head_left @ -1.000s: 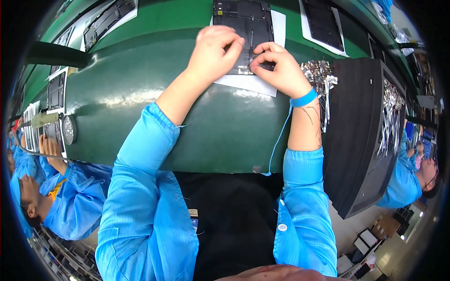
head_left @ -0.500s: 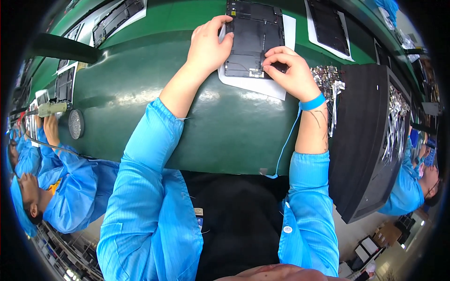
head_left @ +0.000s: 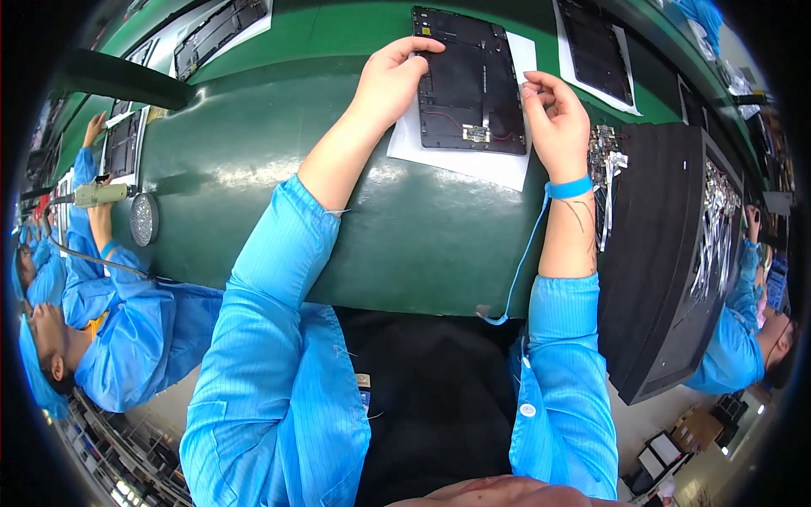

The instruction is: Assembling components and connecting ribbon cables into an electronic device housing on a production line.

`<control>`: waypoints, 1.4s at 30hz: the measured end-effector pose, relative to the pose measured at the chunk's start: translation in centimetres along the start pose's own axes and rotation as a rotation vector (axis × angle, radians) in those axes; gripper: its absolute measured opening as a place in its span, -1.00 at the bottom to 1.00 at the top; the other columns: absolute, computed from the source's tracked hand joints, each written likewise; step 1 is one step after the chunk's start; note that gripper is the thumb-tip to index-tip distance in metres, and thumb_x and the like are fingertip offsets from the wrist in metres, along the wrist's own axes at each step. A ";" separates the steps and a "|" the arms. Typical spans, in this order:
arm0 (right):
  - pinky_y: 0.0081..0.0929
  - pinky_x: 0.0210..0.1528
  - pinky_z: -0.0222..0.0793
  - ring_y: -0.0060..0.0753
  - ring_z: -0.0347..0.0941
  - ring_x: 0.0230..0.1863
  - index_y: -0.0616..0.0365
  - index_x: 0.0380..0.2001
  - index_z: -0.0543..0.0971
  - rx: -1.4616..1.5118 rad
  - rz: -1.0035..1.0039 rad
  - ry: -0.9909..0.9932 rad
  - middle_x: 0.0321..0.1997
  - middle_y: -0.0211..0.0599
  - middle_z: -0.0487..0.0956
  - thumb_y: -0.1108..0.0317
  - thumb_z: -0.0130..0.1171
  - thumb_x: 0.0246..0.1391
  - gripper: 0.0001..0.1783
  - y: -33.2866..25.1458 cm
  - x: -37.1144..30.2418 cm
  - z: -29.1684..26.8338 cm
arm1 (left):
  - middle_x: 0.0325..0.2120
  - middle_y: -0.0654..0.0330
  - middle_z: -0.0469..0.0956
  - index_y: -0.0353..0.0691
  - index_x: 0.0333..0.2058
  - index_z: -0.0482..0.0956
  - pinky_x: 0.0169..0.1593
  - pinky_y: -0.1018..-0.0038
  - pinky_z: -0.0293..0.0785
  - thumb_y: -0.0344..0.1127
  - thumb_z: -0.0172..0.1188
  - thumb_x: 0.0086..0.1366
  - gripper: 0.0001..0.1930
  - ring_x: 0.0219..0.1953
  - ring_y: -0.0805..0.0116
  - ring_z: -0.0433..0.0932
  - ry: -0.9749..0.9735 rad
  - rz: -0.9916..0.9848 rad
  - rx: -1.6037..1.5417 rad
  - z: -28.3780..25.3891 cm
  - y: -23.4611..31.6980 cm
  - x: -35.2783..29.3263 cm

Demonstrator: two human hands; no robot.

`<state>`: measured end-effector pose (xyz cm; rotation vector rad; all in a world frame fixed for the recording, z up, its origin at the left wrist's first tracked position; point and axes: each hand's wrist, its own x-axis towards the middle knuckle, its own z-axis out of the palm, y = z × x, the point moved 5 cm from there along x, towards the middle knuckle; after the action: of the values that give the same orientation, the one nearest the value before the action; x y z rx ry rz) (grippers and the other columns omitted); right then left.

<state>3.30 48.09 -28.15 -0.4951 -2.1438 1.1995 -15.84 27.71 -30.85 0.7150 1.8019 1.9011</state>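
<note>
A black tablet housing (head_left: 460, 80) lies on a white sheet (head_left: 460, 167) at the far side of the green bench. Near its lower edge it carries a small circuit board (head_left: 476, 133) with thin red wires. My left hand (head_left: 390, 78) holds the housing's left edge, its index finger reaching onto the inner face. Just beyond the right edge is my right hand (head_left: 559, 118), fingers curled and thumb close to the index tip; anything between them is too small to make out. A blue wrist strap (head_left: 568, 188) with a cord circles my right wrist.
Loose small boards with silvery flat cables (head_left: 606, 169) lie beside a black foam-like box (head_left: 650, 253) on the right. Another tablet housing (head_left: 596, 51) rests at the far right. A dark bar (head_left: 122, 80) juts in at left, near a co-worker's hand (head_left: 100, 215) and a round, speckled metal dish (head_left: 144, 220).
My right hand has come off the housing's lower right face and moved outward to its right edge. The housing has shifted right and turned slightly on the sheet, with my left hand at its edge.
</note>
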 end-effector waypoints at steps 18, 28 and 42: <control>-0.54 -0.14 0.58 -0.62 0.62 -0.29 0.17 0.05 0.79 -0.102 0.113 0.003 -0.12 -0.35 0.80 0.39 0.42 0.31 -0.72 0.9 0.0 -0.5 | -0.23 0.24 0.67 -0.29 0.29 0.58 -0.14 0.51 0.62 -0.49 0.25 0.52 -0.59 -0.22 0.49 0.67 0.494 0.042 -0.190 -2.9 -1.5 0.9; -0.43 -0.08 0.62 -0.39 0.68 -0.22 0.16 -0.13 0.82 -0.251 0.019 -0.154 -0.08 -0.27 0.75 0.38 0.42 0.28 -0.84 -0.5 -0.1 0.5 | 0.03 -0.02 0.67 -0.41 0.47 0.32 0.02 0.39 0.74 -0.45 0.20 0.54 -0.42 -0.01 0.25 0.79 0.278 -0.085 -0.229 -2.1 -1.6 2.2; -0.42 -0.06 0.61 -0.36 0.65 -0.17 0.12 -0.13 0.83 -0.270 0.000 -0.188 -0.06 -0.30 0.74 0.34 0.43 0.27 -0.83 -0.4 0.0 0.9 | 0.40 -0.24 0.42 -0.33 0.60 0.05 0.32 0.40 0.52 -0.46 0.22 0.52 -0.21 0.35 0.19 0.56 0.444 -0.018 -0.152 -1.6 -0.7 -0.6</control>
<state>2.65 47.30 -28.17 -0.5147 -2.4838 0.9940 -16.37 26.14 -31.63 0.2323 1.8688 2.2891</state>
